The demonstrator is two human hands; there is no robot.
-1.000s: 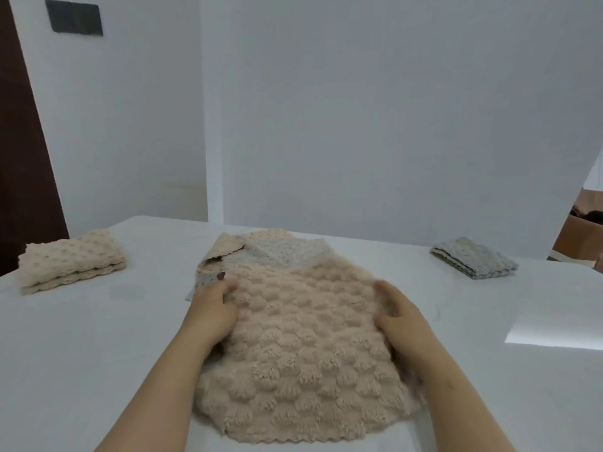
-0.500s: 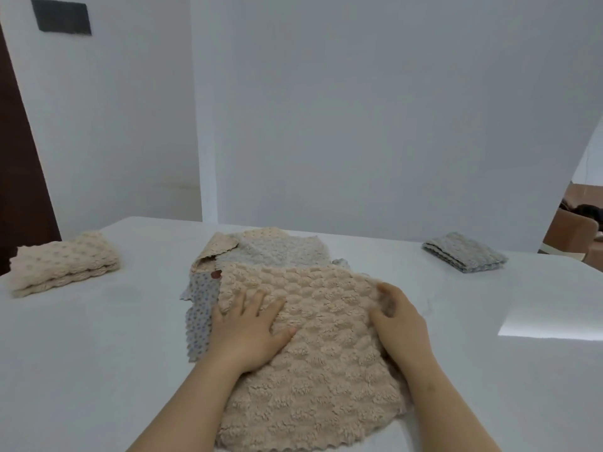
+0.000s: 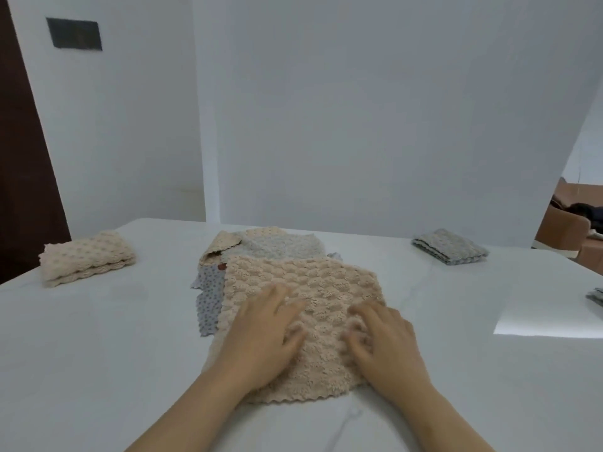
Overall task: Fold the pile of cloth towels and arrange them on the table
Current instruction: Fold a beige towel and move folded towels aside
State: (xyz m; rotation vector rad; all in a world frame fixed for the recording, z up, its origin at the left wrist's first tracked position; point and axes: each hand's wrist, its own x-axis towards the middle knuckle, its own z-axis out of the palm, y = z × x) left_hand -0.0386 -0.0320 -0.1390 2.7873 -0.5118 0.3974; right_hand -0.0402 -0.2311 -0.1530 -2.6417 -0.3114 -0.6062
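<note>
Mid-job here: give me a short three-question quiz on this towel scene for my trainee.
1. True or false: the left hand and the right hand both rest on the peach towel.
2. Where on the table is the folded grey towel? A far right; B far left; C under the hands.
3. Fill in: peeking out at the peach towel's left edge is a ___ dotted towel.
Key: 1 true; 2 A; 3 grey.

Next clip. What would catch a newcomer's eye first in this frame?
The left hand and the right hand rest side by side on a fluffy beige towel spread over a loose pile of cloths at the middle of the white table. Next come a folded beige stack at the far left and a folded grey towel at the far right.
</note>
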